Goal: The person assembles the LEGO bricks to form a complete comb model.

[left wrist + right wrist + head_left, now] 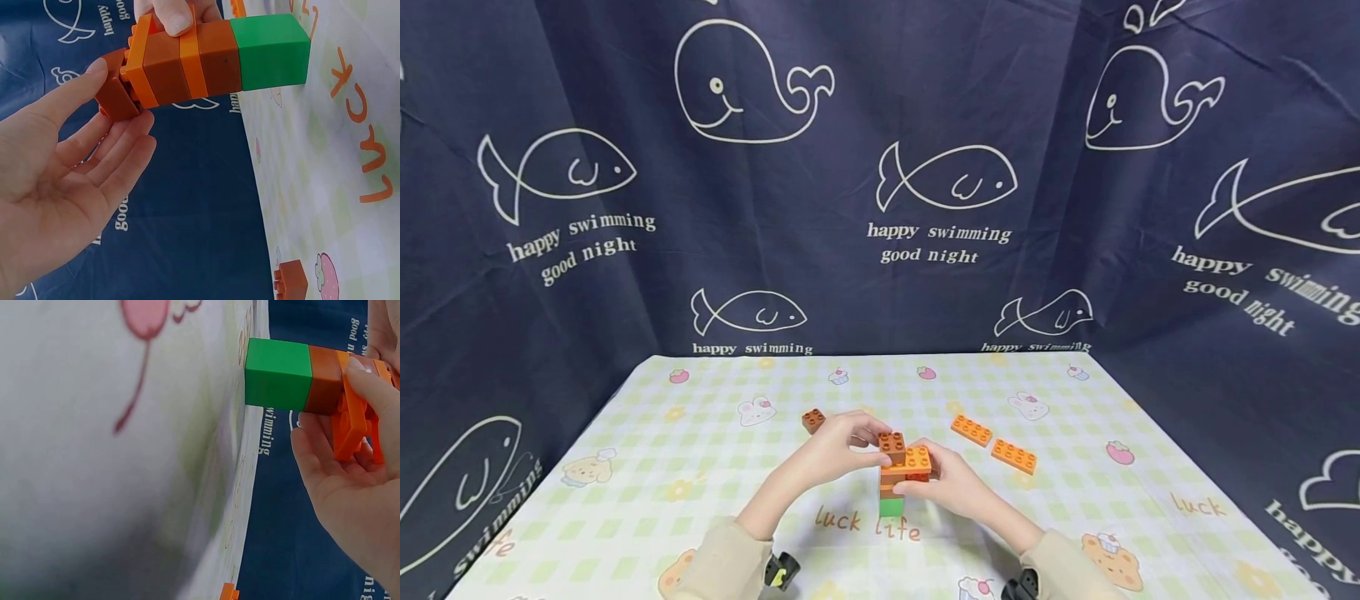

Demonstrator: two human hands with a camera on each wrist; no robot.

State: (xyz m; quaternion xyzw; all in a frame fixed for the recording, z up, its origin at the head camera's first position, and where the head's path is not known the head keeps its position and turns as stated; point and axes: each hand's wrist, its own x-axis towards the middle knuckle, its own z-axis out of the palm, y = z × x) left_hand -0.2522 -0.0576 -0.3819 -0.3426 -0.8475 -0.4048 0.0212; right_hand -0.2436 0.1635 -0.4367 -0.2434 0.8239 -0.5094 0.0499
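Observation:
A small tower of toy building bricks stands on the table, with a green block [275,53] at its base. Above the green come a brown brick [220,55], an orange plate [194,65], another brown brick and a second orange plate [919,457]. My left hand [831,450] pinches a brown brick [119,87] between thumb and fingers at the tower's top. That brick sits slightly tilted against the upper plate's studs, a thin gap showing along one side. From the right, my right hand [951,479] grips the tower around the orange plates, its thumb on the near side.
A loose brown brick [812,420] lies behind my left hand. Two orange plates [972,430] lie end to end at the back right of the checked tablecloth [737,467]. A dark blue curtain [842,183] with fish drawings hangs behind the table.

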